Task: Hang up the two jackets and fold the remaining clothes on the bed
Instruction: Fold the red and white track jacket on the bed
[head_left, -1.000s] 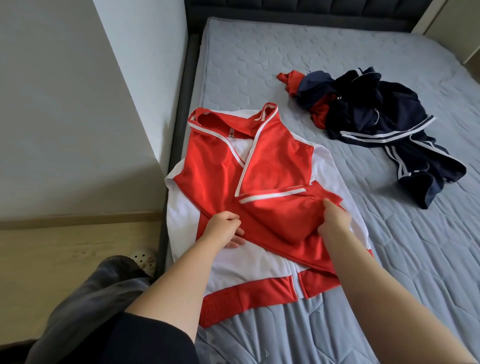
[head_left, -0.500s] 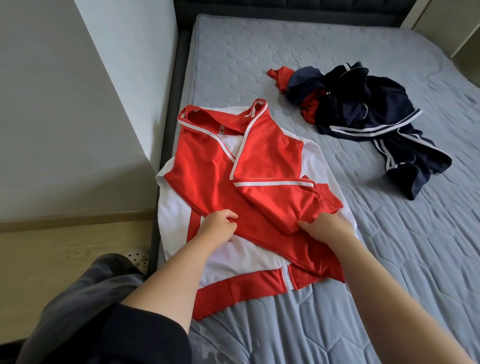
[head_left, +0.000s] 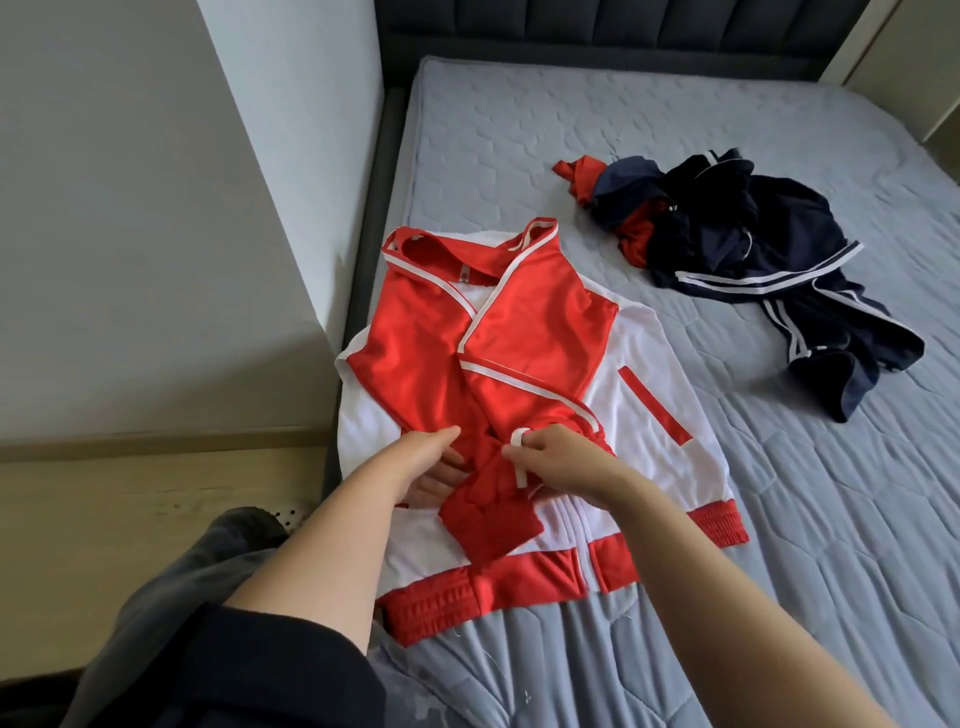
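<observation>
A red and white jacket (head_left: 670, 395) lies flat on the near left part of the bed (head_left: 779, 545), both red sleeves folded across its front. My right hand (head_left: 558, 457) pinches the white-striped right sleeve (head_left: 498, 499) near its cuff, which lies over the jacket's middle. Pressed flat on the red cloth just left of that sleeve is my left hand (head_left: 431, 467), partly tucked under it. A crumpled heap of navy clothes (head_left: 769, 260) with white stripes and some red cloth sits further back on the right.
A grey wall corner (head_left: 270, 234) and a wooden floor strip (head_left: 130, 514) border the bed on the left. A dark padded headboard (head_left: 597, 26) runs along the far end. My grey trouser leg (head_left: 171, 597) shows at the lower left.
My right hand has drawn the right sleeve further down and left across the jacket's front. The jacket's white right side and red pocket stripe are now uncovered. My left hand stays on the cloth.
</observation>
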